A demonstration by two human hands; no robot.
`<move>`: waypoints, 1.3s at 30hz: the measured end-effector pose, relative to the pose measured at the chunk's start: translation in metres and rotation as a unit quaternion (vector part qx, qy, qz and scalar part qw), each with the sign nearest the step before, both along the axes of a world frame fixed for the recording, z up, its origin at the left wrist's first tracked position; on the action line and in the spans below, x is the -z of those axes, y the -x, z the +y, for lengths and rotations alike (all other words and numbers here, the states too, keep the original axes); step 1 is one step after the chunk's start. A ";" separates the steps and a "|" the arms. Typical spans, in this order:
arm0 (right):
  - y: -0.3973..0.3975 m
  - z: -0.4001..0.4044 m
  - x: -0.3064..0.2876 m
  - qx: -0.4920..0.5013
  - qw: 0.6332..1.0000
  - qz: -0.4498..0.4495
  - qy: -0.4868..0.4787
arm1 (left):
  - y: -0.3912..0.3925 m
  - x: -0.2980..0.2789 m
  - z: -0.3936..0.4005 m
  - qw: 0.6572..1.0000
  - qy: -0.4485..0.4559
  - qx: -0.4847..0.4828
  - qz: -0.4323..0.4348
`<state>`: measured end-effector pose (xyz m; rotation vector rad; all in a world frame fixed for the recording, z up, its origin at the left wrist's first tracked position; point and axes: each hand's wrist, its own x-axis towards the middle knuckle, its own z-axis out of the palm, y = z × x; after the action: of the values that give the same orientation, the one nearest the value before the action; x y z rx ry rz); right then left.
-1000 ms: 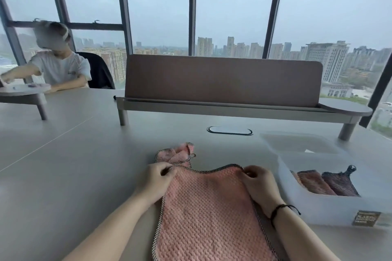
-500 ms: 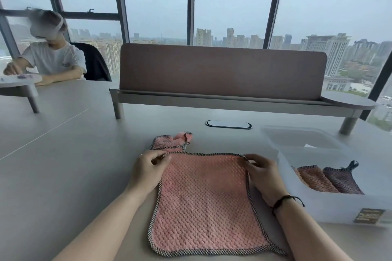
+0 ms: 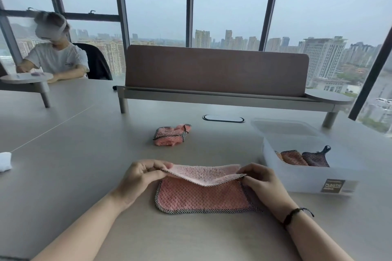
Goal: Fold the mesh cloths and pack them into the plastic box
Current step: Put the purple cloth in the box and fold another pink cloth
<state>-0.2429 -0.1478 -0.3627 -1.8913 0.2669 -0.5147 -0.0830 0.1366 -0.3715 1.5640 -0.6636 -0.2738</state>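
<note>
A pink mesh cloth (image 3: 203, 196) with a checked border lies on the table in front of me. Its far edge is lifted and turned toward me. My left hand (image 3: 141, 178) pinches the far left corner, and my right hand (image 3: 262, 182) pinches the far right corner. A second pink cloth (image 3: 170, 134) sits crumpled farther back on the table. The translucent plastic box (image 3: 305, 178) stands at the right, holding an orange-brown folded cloth (image 3: 293, 158) and a dark purple one (image 3: 315, 159).
The box lid (image 3: 284, 128) lies behind the box. A raised shelf with a brown divider panel (image 3: 216, 70) crosses the back of the table. A white wad (image 3: 5, 161) lies at the left edge. Another person (image 3: 56, 55) sits far left.
Both hands have lifted the cloth's far edge and brought it toward me, folding it over. The view tilted, so the crumpled cloth now shows apart from the flat one.
</note>
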 end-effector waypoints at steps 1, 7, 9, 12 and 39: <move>0.006 0.002 0.000 -0.009 1.000 0.004 0.018 | 0.004 0.001 0.003 1.000 -0.007 0.001 -0.011; 0.024 0.002 0.008 -0.009 0.989 0.068 0.134 | 0.013 0.010 0.011 0.988 -0.124 0.038 -0.088; 0.023 0.001 0.012 0.004 0.982 0.087 0.167 | 0.014 0.011 0.009 0.978 -0.165 0.038 -0.123; 0.021 -0.001 0.014 0.019 0.976 0.096 0.194 | 0.015 0.009 0.009 0.974 -0.178 0.039 -0.135; -0.020 0.053 -0.010 0.096 0.922 -0.046 0.373 | 0.015 -0.005 -0.029 0.897 -0.251 -0.083 -0.355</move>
<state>-0.2231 -0.0946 -0.3527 -2.5832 0.2077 -0.9310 -0.0982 0.1076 -0.3668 2.2319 -1.0676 0.3081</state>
